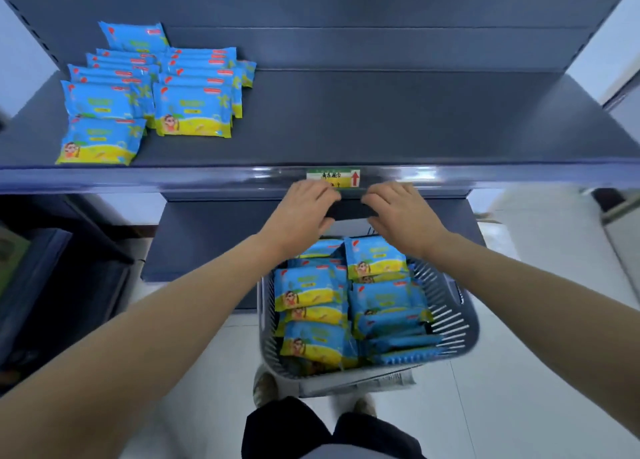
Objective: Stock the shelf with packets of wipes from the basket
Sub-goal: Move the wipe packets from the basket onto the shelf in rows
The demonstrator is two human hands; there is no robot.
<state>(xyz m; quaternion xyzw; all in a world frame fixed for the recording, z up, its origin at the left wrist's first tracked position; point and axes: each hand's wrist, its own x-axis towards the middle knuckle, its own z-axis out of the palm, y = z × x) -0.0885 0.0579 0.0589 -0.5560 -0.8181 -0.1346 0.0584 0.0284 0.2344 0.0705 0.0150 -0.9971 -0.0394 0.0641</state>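
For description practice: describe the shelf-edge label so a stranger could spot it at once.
Find the dark grey shelf. At the middle of its glossy front rail sits a small green-and-white label. It alone carries a red upward arrow.

A pale tiled floor is seen below, evenly lit. Pale walls are glimpsed at both sides, and a dark low unit is set at the left.

Head view, steeply down, close over shelf
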